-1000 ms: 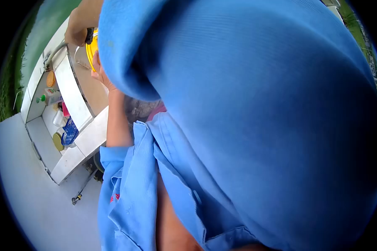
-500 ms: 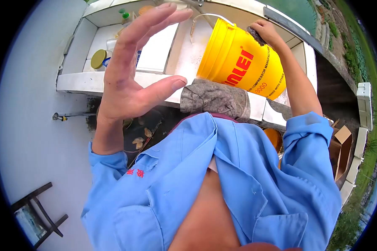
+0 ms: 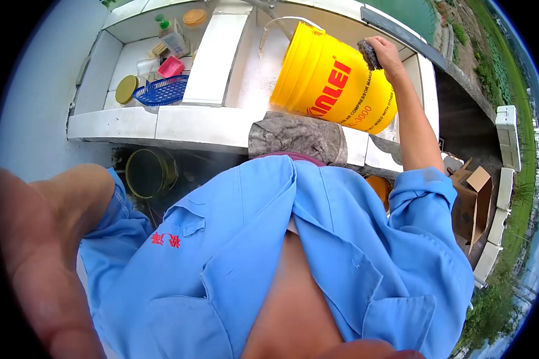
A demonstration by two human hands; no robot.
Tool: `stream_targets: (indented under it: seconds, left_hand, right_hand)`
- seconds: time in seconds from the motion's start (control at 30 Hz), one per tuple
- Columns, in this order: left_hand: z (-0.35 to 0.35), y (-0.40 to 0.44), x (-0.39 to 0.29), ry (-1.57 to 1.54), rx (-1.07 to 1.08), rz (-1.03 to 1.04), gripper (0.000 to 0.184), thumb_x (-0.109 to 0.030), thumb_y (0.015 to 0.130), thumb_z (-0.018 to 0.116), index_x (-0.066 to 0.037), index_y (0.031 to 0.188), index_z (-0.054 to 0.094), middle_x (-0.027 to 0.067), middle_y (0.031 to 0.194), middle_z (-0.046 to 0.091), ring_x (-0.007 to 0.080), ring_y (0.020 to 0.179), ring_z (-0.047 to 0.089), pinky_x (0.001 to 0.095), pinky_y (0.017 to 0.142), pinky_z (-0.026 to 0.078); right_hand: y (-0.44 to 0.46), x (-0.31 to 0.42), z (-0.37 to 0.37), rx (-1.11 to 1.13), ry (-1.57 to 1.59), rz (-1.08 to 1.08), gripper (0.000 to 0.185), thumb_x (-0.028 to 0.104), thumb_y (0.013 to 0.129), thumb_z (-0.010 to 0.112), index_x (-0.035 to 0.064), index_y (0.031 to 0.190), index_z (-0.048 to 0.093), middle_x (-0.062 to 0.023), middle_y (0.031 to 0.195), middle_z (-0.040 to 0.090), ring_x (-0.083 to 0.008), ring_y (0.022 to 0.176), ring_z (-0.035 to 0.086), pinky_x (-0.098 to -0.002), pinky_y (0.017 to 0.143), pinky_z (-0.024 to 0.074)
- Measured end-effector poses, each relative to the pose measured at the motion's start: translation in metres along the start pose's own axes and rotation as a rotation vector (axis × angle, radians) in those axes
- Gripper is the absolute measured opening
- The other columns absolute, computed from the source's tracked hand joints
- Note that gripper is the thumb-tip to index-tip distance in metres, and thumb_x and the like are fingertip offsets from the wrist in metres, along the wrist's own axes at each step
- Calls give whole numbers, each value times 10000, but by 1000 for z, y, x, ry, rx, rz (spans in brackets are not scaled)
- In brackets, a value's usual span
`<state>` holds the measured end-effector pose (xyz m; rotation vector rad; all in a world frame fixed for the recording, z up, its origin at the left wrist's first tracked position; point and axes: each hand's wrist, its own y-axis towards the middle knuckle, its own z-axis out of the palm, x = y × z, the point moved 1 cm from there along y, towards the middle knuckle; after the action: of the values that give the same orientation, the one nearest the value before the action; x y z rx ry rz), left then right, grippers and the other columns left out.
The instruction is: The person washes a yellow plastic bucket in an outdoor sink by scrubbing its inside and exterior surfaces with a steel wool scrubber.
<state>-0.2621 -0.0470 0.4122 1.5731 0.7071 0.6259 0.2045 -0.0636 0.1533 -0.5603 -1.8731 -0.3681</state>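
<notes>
My right hand (image 3: 386, 55) is closed on a dark grey steel wool scrubber (image 3: 370, 55), held at the upper side of a yellow bucket (image 3: 326, 84). The bucket lies tilted in a white-tiled basin, its white wire handle (image 3: 268, 37) hanging toward the left. At the lower left, very near the camera, my left hand (image 3: 45, 269) is stretched out and blurred, partly cut off by the view's edge; nothing shows in it. A wet grey-brown cloth (image 3: 296, 137) drapes over the basin's front ledge, below the bucket.
In the left compartment are a blue plastic basket (image 3: 161, 91), a pink container (image 3: 171, 67), a gold-lidded jar (image 3: 127, 90) and a green-topped bottle (image 3: 172, 37). Under the ledge stands a dark bucket (image 3: 151, 173). An open cardboard box (image 3: 472, 200) sits at the right.
My left hand has swung from above the left compartment down and back toward the camera. The right hand keeps the scrubber against the bucket. The camera view has shifted slightly.
</notes>
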Motion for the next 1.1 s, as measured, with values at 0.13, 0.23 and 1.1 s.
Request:
stream_targets:
  seconds: [0.13, 0.23, 1.1]
  left_hand:
    - [-12, -5, 2, -32, 25, -33, 561, -330, 802, 556, -237, 1303, 321, 173, 1245, 462, 380, 1158, 424, 661, 918, 234]
    - [-13, -7, 28, -90, -62, -159, 544, -315, 804, 555, -226, 1293, 334, 170, 1236, 471, 371, 1151, 432, 644, 923, 246]
    - [-22, 19, 1, 102, -54, 232, 400, -191, 823, 542, -129, 1208, 451, 142, 1156, 543, 290, 1093, 510, 500, 959, 350]
  right_hand:
    - [-13, 11, -6, -61, 22, -10, 226, 234, 794, 549, 13, 809, 597, -23, 686, 573, -91, 571, 523, -228, 539, 430]
    - [-17, 13, -8, -59, 88, 38, 192, 187, 795, 546, 6, 756, 594, -30, 668, 578, -81, 576, 523, -217, 538, 430]
    - [-15, -6, 20, -126, 149, -55, 184, 202, 795, 573, 22, 786, 612, 0, 724, 576, -73, 683, 514, -214, 639, 420]
